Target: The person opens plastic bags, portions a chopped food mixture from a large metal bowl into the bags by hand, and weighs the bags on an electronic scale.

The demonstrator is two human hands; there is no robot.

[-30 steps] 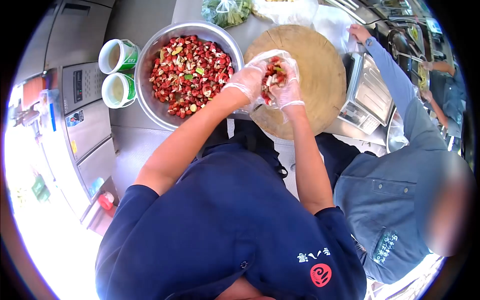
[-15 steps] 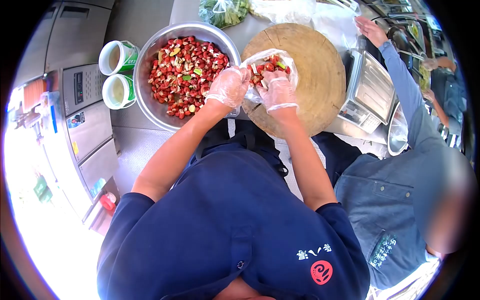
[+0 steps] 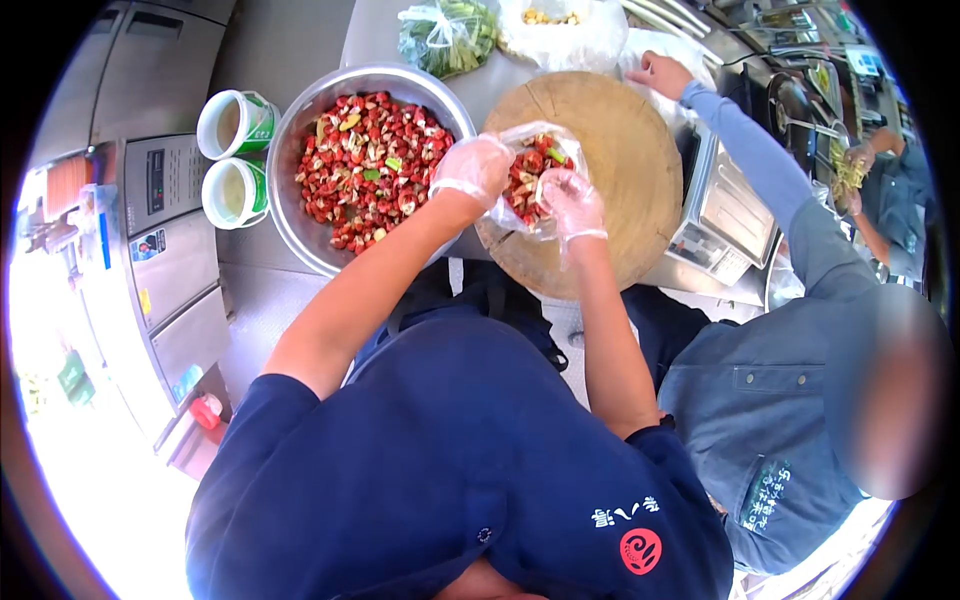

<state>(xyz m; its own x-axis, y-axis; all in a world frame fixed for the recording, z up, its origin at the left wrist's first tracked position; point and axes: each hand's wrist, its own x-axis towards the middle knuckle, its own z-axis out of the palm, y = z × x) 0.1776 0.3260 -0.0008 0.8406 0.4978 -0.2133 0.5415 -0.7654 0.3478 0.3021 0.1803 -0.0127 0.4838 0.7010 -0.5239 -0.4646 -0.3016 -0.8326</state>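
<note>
Gripping the clear plastic bag of red pieces, your gloved left hand has it at the round wooden board, near the wide steel bowl; your gloved right hand touches it, its grip hard to tell.

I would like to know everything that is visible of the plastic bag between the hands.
The plastic bag looks thin, clear and crinkled. Its mouth is open, showing red pieces with some pale and green bits. It is over the left part of the round wooden board. The left hand grips its left edge; the right hand's fingers touch its right side.
</note>
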